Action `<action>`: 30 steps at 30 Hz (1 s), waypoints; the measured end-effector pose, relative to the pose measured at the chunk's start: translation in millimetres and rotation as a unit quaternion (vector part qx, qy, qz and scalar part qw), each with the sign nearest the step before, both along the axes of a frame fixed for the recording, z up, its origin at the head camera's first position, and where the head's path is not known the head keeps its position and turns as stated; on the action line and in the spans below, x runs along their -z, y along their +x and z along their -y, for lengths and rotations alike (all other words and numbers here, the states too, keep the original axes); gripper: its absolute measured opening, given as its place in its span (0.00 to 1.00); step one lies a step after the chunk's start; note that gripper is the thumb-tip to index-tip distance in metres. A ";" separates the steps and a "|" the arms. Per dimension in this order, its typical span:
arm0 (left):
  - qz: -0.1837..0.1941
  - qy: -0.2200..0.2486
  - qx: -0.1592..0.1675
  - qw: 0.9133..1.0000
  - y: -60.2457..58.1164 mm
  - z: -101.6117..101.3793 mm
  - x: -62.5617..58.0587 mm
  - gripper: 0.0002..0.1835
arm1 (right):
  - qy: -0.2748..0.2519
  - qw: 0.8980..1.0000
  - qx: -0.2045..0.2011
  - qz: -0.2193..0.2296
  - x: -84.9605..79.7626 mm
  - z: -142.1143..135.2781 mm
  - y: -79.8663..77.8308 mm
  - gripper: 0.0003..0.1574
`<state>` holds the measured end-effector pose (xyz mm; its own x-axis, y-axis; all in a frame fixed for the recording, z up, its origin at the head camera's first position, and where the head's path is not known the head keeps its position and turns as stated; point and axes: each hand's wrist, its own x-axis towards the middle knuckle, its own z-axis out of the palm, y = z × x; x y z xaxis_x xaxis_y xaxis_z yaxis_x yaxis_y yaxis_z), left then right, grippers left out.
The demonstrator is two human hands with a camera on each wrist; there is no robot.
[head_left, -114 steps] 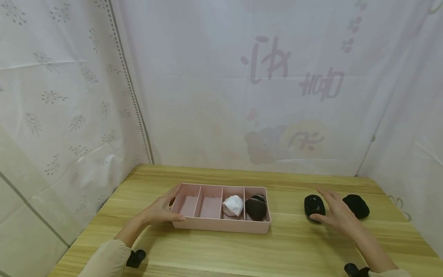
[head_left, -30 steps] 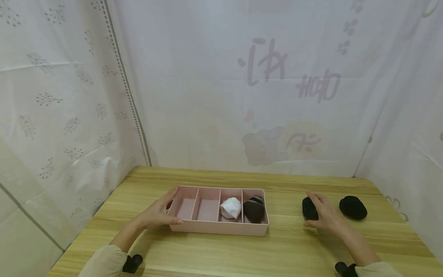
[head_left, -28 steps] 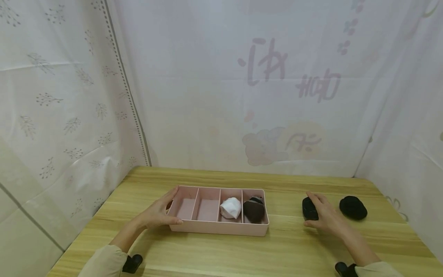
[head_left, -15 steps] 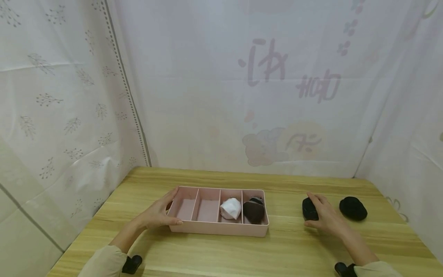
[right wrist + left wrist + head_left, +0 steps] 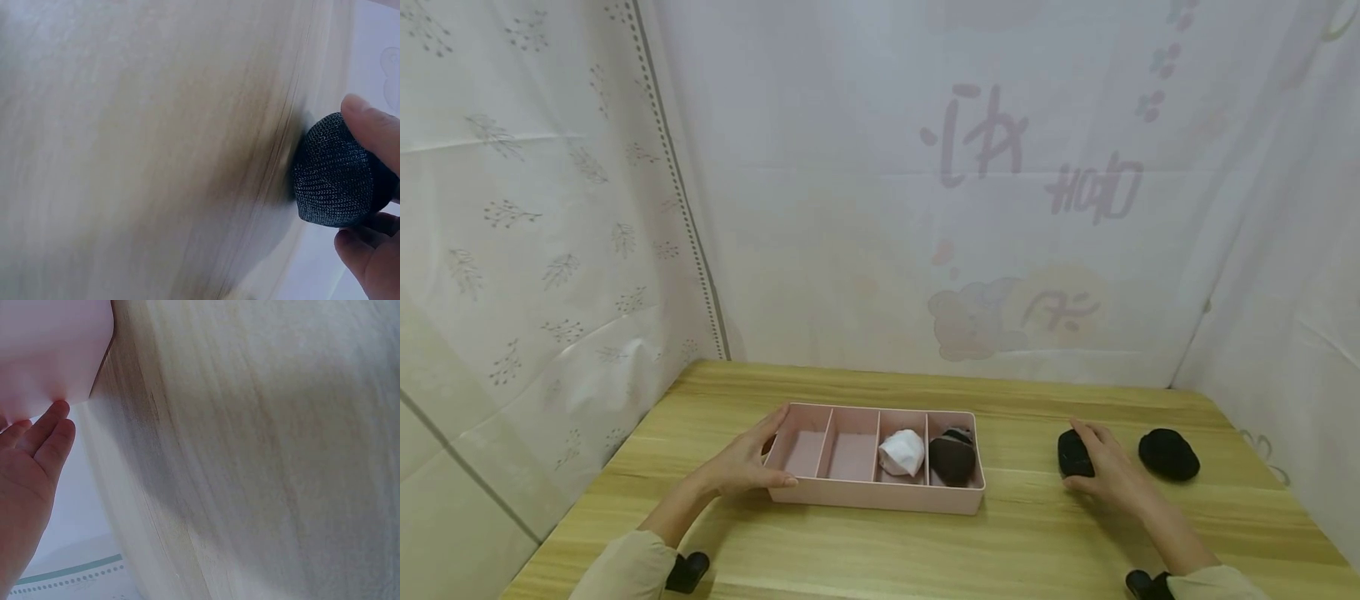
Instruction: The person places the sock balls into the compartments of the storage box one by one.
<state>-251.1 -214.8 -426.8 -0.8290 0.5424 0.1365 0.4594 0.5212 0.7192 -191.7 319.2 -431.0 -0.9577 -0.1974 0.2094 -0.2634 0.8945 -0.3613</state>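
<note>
My left hand (image 5: pixel 745 462) grips the left end of a pink divided box (image 5: pixel 880 497), thumb along the front wall and fingers at the back corner. In the left wrist view, fingertips (image 5: pixel 59 406) press on the pink wall (image 5: pixel 56 362). A white balled-up cloth, like a rolled sock (image 5: pixel 902 452), fills the third compartment. The rightmost one holds a dark brown rolled sock (image 5: pixel 952 461) with grey stripes. My right hand (image 5: pixel 1108 471) holds a black rolled-up sock (image 5: pixel 1072 454) on the table between thumb and fingers; its knit (image 5: pixel 334 178) shows in the right wrist view.
Another black rolled sock (image 5: pixel 1168 455) lies right of my right hand. The two left compartments are bare pink. A wooden table (image 5: pixel 880 554) bears everything, and pale printed curtains (image 5: pixel 820 250) hang behind and at both sides.
Since the oldest frame, my right hand has moved a little left and closed around the nearer black sock. Over the last second both hands and the box have stayed put; the view shifts slightly.
</note>
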 end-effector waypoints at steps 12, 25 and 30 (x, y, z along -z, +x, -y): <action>-0.004 0.002 0.002 1.000 -1.4 0.8 2.3 0.60 | 0.009 1.000 -0.005 -0.011 0.8 0.1 -2.0 0.56; -0.004 0.000 0.002 1.000 -0.9 0.4 2.4 0.60 | 0.007 1.000 0.007 -0.020 4.0 -1.4 -1.4 0.53; -0.010 -0.003 0.000 1.000 -0.3 0.6 3.0 0.60 | 0.009 1.000 0.013 -0.026 4.5 -1.2 -0.8 0.52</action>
